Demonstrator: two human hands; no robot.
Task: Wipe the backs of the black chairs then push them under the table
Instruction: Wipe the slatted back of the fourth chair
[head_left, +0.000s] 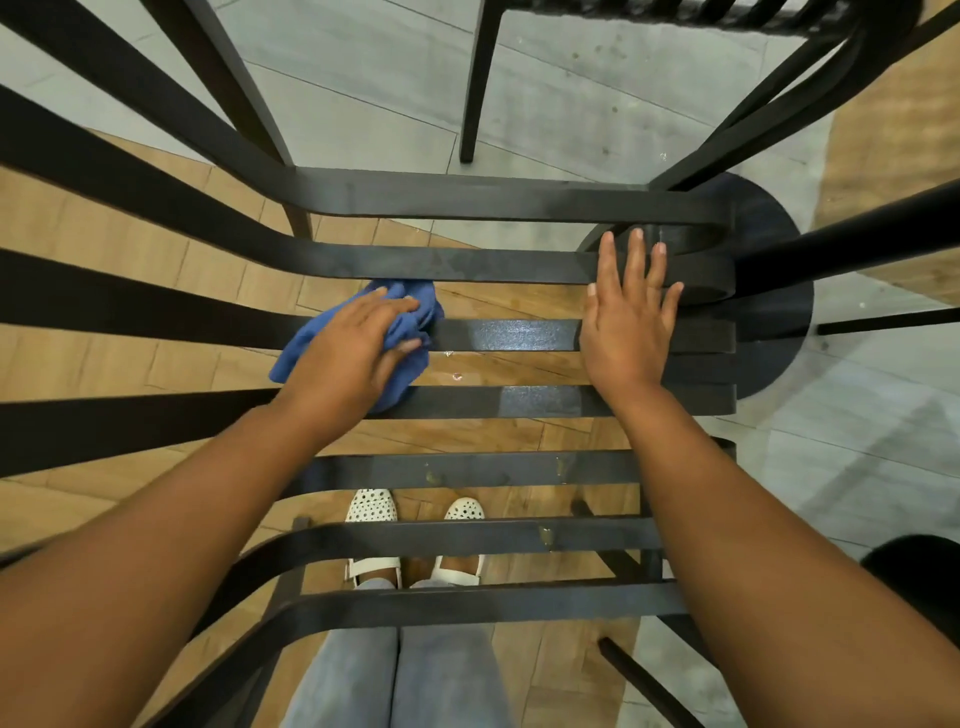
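Both hands are at the black chair's (498, 332) slatted back directly below us: left hand (345, 353) curled around a soft blue cloth (415, 312) on a slat, right hand (626, 325) flat, fingers straight, steadying it. We judge the slats rigid and smooth; grip the frame to push.

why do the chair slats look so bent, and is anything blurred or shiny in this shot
Head view: wide-angle distortion bows the black chair slats outward toward the left edge; the left hand and blue cloth are slightly soft; the right hand is sharp; a dull sheen shows on the slat between the hands; the forearms near the bottom corners look stretched.
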